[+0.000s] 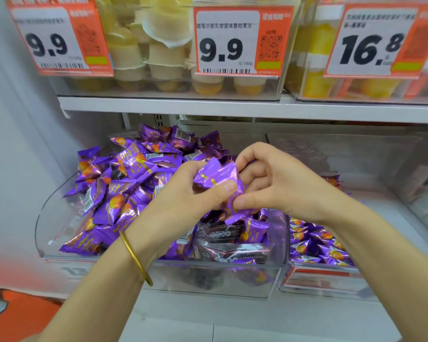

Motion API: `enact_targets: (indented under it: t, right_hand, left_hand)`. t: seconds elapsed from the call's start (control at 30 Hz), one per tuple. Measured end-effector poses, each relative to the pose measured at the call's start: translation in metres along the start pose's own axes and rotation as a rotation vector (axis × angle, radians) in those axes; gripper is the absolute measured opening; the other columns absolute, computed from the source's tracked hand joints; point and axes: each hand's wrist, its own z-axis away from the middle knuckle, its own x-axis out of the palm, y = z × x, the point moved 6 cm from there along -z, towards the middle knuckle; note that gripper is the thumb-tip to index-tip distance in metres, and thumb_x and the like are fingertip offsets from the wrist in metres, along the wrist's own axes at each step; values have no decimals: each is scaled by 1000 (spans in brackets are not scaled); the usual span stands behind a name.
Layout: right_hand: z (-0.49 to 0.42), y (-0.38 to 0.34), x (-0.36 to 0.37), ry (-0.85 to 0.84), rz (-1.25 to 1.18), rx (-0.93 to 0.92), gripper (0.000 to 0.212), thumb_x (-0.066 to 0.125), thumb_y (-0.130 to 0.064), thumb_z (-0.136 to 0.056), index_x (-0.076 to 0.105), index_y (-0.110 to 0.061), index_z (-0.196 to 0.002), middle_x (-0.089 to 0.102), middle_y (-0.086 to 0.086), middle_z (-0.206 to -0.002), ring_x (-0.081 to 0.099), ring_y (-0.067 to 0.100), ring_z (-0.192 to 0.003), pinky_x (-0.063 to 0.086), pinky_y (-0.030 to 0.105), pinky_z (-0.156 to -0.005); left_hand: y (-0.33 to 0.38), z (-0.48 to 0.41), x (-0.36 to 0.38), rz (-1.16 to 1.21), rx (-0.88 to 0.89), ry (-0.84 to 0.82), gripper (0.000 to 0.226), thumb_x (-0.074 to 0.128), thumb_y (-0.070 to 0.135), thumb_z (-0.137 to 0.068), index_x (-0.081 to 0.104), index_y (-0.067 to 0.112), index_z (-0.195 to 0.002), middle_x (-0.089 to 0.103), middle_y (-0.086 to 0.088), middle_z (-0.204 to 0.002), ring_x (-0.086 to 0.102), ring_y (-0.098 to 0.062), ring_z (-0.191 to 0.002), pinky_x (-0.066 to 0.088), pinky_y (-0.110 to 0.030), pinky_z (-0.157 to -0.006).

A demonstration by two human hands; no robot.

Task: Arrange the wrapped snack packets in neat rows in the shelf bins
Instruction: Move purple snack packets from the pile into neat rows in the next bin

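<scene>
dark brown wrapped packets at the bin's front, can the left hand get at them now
Probably yes, once freed: the dark brown wrapped packets lie uncovered just below the left hand, but it and the right hand both pinch a shiny purple wrapped packet.

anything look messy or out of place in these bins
Yes. The purple packets in the left bin lie heaped at all angles, not in rows, and dark packets sit mixed among them at the front.

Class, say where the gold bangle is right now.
Head view, lower centre: the bangle circles the left wrist, before the left bin of purple packets.
</scene>
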Motion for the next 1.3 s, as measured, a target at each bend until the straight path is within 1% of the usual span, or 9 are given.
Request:
enact_targets:
  t: [0.23, 0.4, 0.53, 0.63, 0.8, 1.0, 1.1, 1.2, 1.3]
  right_hand:
    - [2, -13, -10, 133, 464, -152, 27, 75, -36, -72, 62, -22, -93, 67, -8, -78, 59, 11, -79, 47, 29, -76]
    - [-2, 6, 24, -302, 1248, -57, 29, 63, -38, -84, 61, -30, -112, 63, -11, -106, 54, 15, -104, 33, 29, -82]
    - [-8, 15, 39, -302, 1393, -57, 20, 65, -22, -83, 65, -24, -102, 64, -2, -101, 55, 23, -103, 30, 34, -81]
    - [-4, 3, 25, -199, 1256, -147, 11, 65, -27, -83, 62, -23, -93, 61, -5, -99, 52, 18, -101, 38, 31, -80]
    - [20, -24, -19, -28, 522, -168, 12, 74, -19, -77, 64, -23, -75, 64, -7, -76, 57, 9, -73, 46, 24, -70]
    - [20, -12, -15, 126, 222, -157, 12, 76, -13, -75, 69, -23, -75, 58, -10, -111, 59, -3, -90, 37, 3, -78]
    - [20, -6, -18, 154, 133, -120, 11, 74, -16, -75, 68, -25, -75, 57, -12, -118, 61, -1, -95, 44, 15, -88]
    - [23, -3, -20, 154, 60, -95, 12, 72, -15, -78, 64, -23, -80, 58, -10, -118, 64, 3, -91, 51, 27, -85]
    - [32, -1, -27, 122, -73, -69, 40, 80, -26, -71, 56, -36, -103, 53, -10, -126, 64, 7, -100, 53, 32, -90]
  left_hand:
    - [4, -3, -18, -51, 87, 156, 13, 60, 20, -88, 56, 14, -99, 67, -11, -91, 66, -30, -84, 53, -47, -85]
    - [5, -3, -29, -86, 94, 244, 9, 57, 22, -91, 53, 15, -95, 62, -1, -74, 58, -6, -53, 50, -22, -63]
    - [7, -2, -26, -25, 115, 234, 7, 56, 15, -91, 52, 14, -97, 63, -1, -71, 58, -8, -47, 51, -20, -55]
    - [9, -1, -27, 43, 132, 254, 12, 55, 10, -92, 51, 14, -103, 60, 3, -77, 59, -8, -48, 54, -21, -56]
    - [13, -2, -26, 98, 149, 264, 36, 50, 5, -94, 46, 22, -126, 44, 2, -117, 61, 1, -57, 59, -29, -66]
    - [13, 1, 0, 292, 59, 42, 21, 43, 10, -97, 60, 19, -103, 63, -7, -99, 63, -16, -80, 58, -32, -74]
    - [12, -2, 9, 347, 12, -1, 16, 55, 32, -91, 63, 19, -94, 67, -5, -87, 65, -15, -73, 57, -29, -66]
    - [15, -1, 18, 186, 117, -46, 27, 74, 28, -76, 59, 24, -98, 68, 1, -87, 63, -9, -69, 50, -20, -61]
    - [25, 2, 29, 182, 244, -44, 30, 73, 23, -76, 56, 20, -102, 68, 0, -94, 65, -13, -77, 53, -24, -70]
